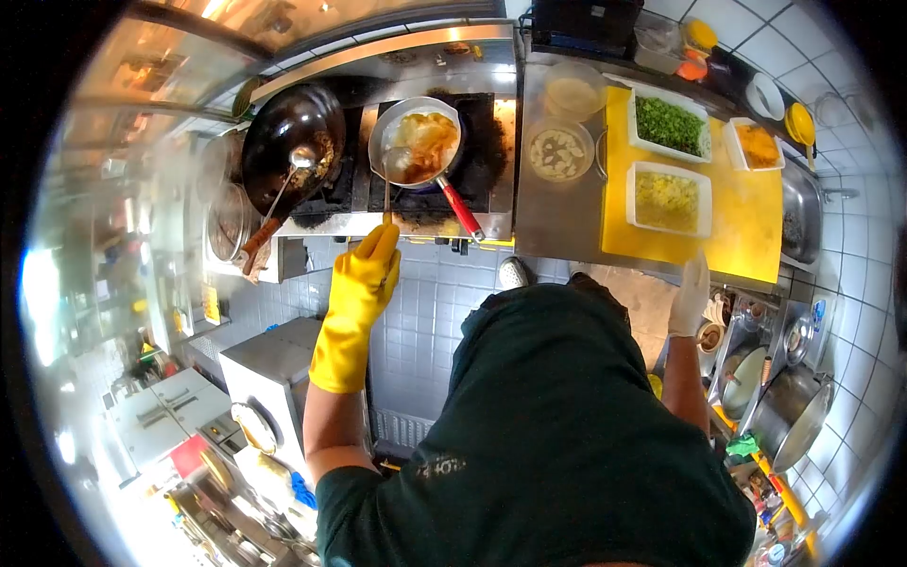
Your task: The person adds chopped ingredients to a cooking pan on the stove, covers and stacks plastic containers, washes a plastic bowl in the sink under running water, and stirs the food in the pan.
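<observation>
The right hand (693,289), in a pale glove, is near the yellow rectangular board (618,217); blur obscures its grip. The left hand (368,272), in a yellow rubber glove, holds a slim-handled ladle (386,196) in the round, red-handled metal frying pan (376,140), located right of the round black wok (276,132).

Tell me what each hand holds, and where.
The left hand holds a spoon by its handle, over the pan; nothing shows in the right hand.
</observation>
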Demonstrator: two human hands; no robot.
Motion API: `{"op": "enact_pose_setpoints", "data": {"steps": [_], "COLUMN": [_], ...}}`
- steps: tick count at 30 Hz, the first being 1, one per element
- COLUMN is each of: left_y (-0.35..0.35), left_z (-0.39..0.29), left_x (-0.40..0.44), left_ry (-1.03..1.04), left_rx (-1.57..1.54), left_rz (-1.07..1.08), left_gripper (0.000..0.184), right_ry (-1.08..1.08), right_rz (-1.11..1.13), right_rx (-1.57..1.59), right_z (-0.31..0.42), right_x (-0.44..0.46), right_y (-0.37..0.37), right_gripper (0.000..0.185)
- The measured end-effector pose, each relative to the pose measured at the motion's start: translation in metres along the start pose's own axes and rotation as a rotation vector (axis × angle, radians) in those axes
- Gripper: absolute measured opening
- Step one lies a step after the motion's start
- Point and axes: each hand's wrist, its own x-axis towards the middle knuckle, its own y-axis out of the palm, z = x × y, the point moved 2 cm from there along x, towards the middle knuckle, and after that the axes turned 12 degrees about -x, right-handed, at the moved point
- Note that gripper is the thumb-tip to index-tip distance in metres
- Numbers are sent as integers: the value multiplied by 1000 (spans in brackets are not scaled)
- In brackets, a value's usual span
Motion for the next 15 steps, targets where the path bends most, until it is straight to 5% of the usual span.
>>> {"op": "enact_pose_setpoints", "data": {"steps": [8,15], "left_y": [41,113], "left_z": [-1,38], "left_x": [17,39], "left_ry": [167,122], "left_rx": [-145,178], "left_rz": [24,63], "left_gripper": [32,34], "right_ry": [42,-17], "right_rz": [15,3], "right_rx": [170,117], "right_z": [24,19], "right_x": [6,29], "right_y": [16,0], "right_gripper": [49,48]}}
